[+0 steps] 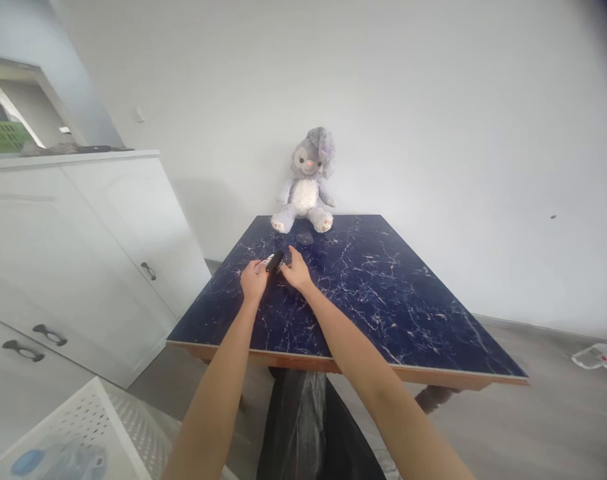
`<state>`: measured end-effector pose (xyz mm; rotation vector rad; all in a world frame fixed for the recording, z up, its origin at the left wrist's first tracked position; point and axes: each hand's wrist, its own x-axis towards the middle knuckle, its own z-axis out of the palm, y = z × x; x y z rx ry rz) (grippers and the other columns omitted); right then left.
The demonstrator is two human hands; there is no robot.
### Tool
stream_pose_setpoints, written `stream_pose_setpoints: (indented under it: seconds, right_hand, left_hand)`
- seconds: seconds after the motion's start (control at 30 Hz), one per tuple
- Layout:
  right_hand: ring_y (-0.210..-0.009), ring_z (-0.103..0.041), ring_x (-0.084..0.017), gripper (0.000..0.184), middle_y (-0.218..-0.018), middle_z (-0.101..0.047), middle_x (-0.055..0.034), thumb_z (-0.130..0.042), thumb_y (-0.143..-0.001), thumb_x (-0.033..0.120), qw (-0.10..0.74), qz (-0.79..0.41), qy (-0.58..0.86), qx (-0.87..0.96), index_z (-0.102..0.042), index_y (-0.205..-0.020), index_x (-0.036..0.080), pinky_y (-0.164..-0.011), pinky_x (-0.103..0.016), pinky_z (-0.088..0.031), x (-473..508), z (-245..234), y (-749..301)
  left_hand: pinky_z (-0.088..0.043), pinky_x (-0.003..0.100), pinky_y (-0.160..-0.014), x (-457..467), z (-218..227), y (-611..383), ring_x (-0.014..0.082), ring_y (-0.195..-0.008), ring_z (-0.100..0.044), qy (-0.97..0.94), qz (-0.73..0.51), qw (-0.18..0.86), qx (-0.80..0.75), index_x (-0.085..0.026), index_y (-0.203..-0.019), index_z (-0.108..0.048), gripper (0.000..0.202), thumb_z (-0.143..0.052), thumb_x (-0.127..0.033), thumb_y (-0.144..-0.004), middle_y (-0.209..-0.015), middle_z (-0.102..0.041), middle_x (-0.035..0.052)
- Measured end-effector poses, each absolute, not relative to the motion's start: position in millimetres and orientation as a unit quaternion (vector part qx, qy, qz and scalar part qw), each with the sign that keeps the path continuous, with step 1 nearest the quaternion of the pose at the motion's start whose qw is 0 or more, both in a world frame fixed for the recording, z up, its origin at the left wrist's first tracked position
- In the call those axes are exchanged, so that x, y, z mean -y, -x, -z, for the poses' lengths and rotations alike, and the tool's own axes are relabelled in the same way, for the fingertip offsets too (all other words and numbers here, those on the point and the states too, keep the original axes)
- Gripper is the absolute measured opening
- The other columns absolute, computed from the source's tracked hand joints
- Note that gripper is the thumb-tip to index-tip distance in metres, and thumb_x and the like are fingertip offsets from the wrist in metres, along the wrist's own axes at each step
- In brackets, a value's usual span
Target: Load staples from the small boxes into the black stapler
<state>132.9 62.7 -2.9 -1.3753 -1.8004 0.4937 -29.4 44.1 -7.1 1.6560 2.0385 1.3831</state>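
Observation:
Over the front left part of the blue marbled table (373, 280), my left hand (253, 280) is closed on a small black object (274, 261). A bit of orange shows at its lower side, and a white and pink piece sticks out beside it. My right hand (297, 272) is close by on the right, with its index finger stretched forward. The other fingers of that hand curl toward the black object, where something small and shiny shows. What they pinch is too small to make out.
A grey plush toy (306, 180) sits at the table's back edge against the wall. White cabinets (108, 233) stand on the left. A white perforated basket (103, 413) with plastic bottles is at lower left. A clear plastic container (598, 357) lies on the floor at right.

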Motion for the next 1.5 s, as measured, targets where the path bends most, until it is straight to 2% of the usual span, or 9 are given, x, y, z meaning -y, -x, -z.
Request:
stream_pose_setpoints:
  seconds: [0.13,0.3,0.4,0.5,0.67,0.83,1.0,1.23,1.5]
  right_hand:
    - [-0.132,-0.045,-0.031,0.081,-0.140,-0.056,-0.0110,-0.060,-0.081,0.037,0.298,-0.196,0.512,0.782,-0.029,-0.152,0.018,-0.111,-0.045,-0.032,-77,3,-154]
    - [-0.115,-0.055,-0.025,0.065,-0.118,-0.067,-0.0079,-0.058,-0.082,0.033,0.319,-0.169,0.502,0.786,-0.043,-0.144,0.017,-0.104,-0.038,-0.038,-70,9,-160]
    - [-0.116,-0.054,-0.026,0.062,-0.126,-0.062,-0.0116,-0.058,-0.082,0.031,0.332,-0.130,0.523,0.774,-0.047,-0.141,0.015,-0.106,-0.037,-0.036,-63,11,-163]
    - [-0.126,-0.048,-0.027,0.066,-0.140,-0.052,-0.0145,-0.057,-0.082,0.031,0.368,-0.125,0.550,0.739,-0.043,-0.145,0.014,-0.110,-0.038,-0.033,-60,11,-167]
    - [-0.123,-0.055,-0.023,0.059,-0.139,-0.057,-0.0109,-0.048,-0.087,0.026,0.417,-0.209,0.566,0.680,-0.041,-0.145,0.016,-0.106,-0.035,-0.040,-67,9,-173]
    - [-0.112,-0.062,-0.018,0.059,-0.137,-0.060,-0.0049,-0.047,-0.088,0.020,0.360,-0.231,0.503,0.751,-0.040,-0.147,0.022,-0.101,-0.031,-0.044,-73,4,-178]
    - [-0.131,-0.046,-0.025,0.056,-0.145,-0.052,-0.0103,-0.048,-0.085,0.014,0.347,-0.172,0.504,0.772,-0.051,-0.140,0.017,-0.112,-0.040,-0.032,-66,3,-175]
    - [-0.128,-0.040,-0.034,0.044,-0.148,-0.044,-0.0116,-0.048,-0.089,0.022,0.279,-0.032,0.542,0.792,-0.059,-0.131,0.023,-0.103,-0.049,-0.036,-52,7,-175]
    - [-0.116,-0.044,-0.031,0.036,-0.132,-0.053,-0.0145,-0.046,-0.090,0.021,0.260,0.017,0.547,0.795,-0.060,-0.123,0.019,-0.097,-0.044,-0.037,-42,2,-178]
  left_hand:
    - [-0.047,0.033,-0.097,-42,10,36,0.0221,-0.110,-0.064,-0.586,-0.469,0.096,-0.653,-0.024,-0.110,-0.069,0.028,-0.054,-0.034,-0.089,-0.117,-0.071,0.0057]
    - [-0.049,0.033,-0.098,-35,18,48,0.0216,-0.113,-0.063,-0.588,-0.496,0.154,-0.619,-0.022,-0.114,-0.068,0.033,-0.062,-0.031,-0.083,-0.125,-0.067,0.0078]
    - [-0.050,0.034,-0.097,-33,19,49,0.0207,-0.110,-0.065,-0.580,-0.508,0.194,-0.606,-0.021,-0.114,-0.068,0.032,-0.062,-0.029,-0.084,-0.126,-0.067,0.0078]
    - [-0.049,0.036,-0.102,-31,15,48,0.0215,-0.116,-0.062,-0.577,-0.529,0.214,-0.585,-0.023,-0.115,-0.068,0.034,-0.064,-0.022,-0.081,-0.130,-0.066,0.0047]
    - [-0.049,0.038,-0.103,-26,7,50,0.0225,-0.119,-0.061,-0.584,-0.507,0.235,-0.588,-0.024,-0.124,-0.064,0.044,-0.062,-0.017,-0.081,-0.134,-0.063,0.0041]
    - [-0.049,0.037,-0.103,-26,7,52,0.0222,-0.119,-0.062,-0.613,-0.485,0.227,-0.581,-0.022,-0.125,-0.062,0.042,-0.061,-0.020,-0.083,-0.132,-0.065,0.0060]
    - [-0.049,0.036,-0.101,-28,11,54,0.0204,-0.120,-0.062,-0.574,-0.488,0.167,-0.636,-0.023,-0.130,-0.059,0.041,-0.057,-0.028,-0.090,-0.134,-0.063,0.0099]
    - [-0.039,0.045,-0.109,-23,8,54,0.0290,-0.121,-0.060,-0.548,-0.456,0.082,-0.696,-0.020,-0.100,-0.073,0.027,-0.056,-0.036,-0.087,-0.118,-0.071,0.0132]
    - [-0.043,0.042,-0.103,-25,8,52,0.0290,-0.111,-0.065,-0.567,-0.459,0.097,-0.677,-0.020,-0.099,-0.074,0.029,-0.061,-0.042,-0.085,-0.110,-0.074,0.0121]
